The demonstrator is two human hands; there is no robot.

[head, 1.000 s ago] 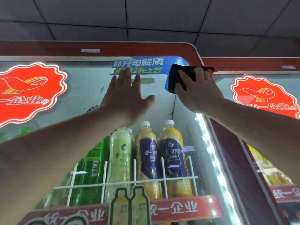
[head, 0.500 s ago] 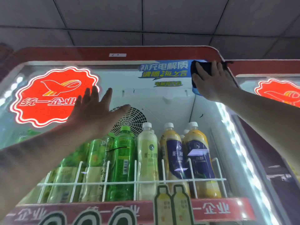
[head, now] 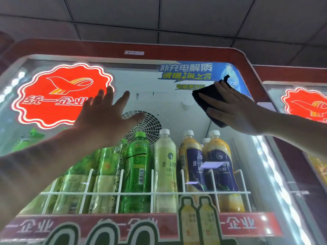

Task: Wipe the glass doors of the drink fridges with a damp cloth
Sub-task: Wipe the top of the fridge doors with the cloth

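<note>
Sliding down from the top corner, the flat-fingered right hand (head: 235, 110) presses the cloth (head: 206, 96) on the door (head: 173, 105) glass, upper right, left hand (head: 104, 119) splayed open, so wiping has barely begun.

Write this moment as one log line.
wipe glass door | right hand presses dark cloth flat on upper-right glass | left hand open, fingers spread, holds nothing

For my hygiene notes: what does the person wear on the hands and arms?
Nothing visible. The left hand and right hand have no gloves, rings or watch. The left forearm and right forearm are bare to the frame's edge; no sleeve shows.
</note>
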